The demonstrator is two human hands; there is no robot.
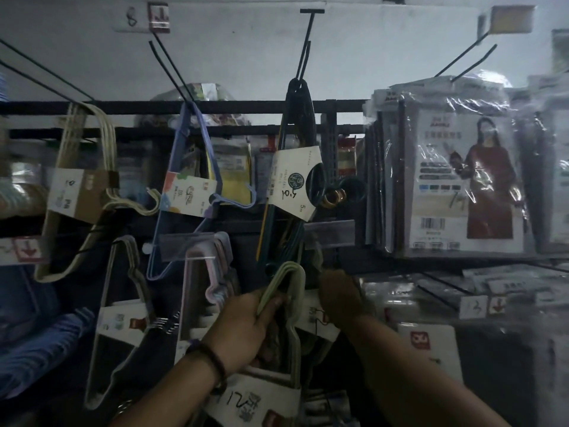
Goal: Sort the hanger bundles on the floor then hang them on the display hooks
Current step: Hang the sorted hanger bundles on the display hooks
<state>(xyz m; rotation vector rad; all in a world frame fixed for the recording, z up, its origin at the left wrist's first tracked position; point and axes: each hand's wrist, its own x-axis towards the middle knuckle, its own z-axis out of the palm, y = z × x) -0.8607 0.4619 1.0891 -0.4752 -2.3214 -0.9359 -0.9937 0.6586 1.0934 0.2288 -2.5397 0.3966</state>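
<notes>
While both hands are raised before the display wall, three hanger bundles hang on the upper row of hooks: a cream bundle [77,186] at the left, a blue bundle [191,186] in the middle and a dark green bundle [292,180] to its right. Two more bundles hang lower, a grey one [123,303] and a pink one [212,272].

Some writing can be read. The card of the dark green bundle has a round green seal, a small "5" and handwritten digits that I cannot read surely. A white tag [132,18] on the wall carries a handwritten "8". A small tag [472,306] at the right shows "13" beside a red arrow pointing down. The card [246,402] of the held bundle shows a handwritten "12" and printed characters.

The left hand [246,328], with a dark bead bracelet [212,362] on the wrist, holds the pale green hanger bundle [286,291]. Its fingers [271,306] are clamped around the necks just below the curved hooks, which stand up above the thumb. The right hand [338,297] is just beside those hooks, back to the camera; I cannot tell whether its fingers grip anything. Packaged garments [462,180] in clear plastic hang at the right.
</notes>
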